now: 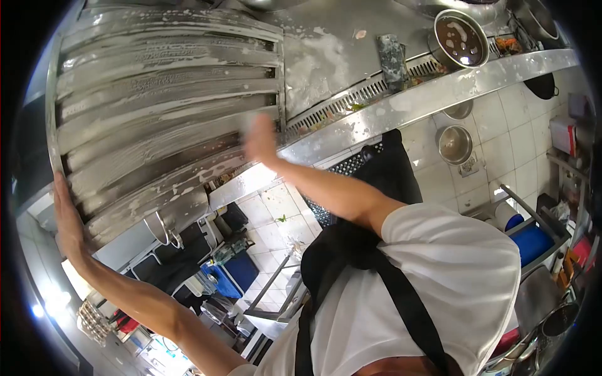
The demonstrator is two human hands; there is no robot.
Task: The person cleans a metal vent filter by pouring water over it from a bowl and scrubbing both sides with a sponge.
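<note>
A large slatted metal panel, like a range hood baffle filter (169, 94), lies tilted at the left of the head view, wet and streaked with white suds. My left hand (68, 216) rests along its lower left edge, fingers stretched out flat against the frame. Over the panel's right side is my right hand (261, 141), smeared by motion. A pale greyish blur shows at its fingers, and I cannot make out whether it holds something.
The steel counter (326, 62) has suds and a slotted drain (338, 106) with food scraps. A pot of brown liquid (461, 39) and a dark, worn block (392, 61) stand by the drain. Below are a metal bowl (454, 145) and a blue bin (231, 274).
</note>
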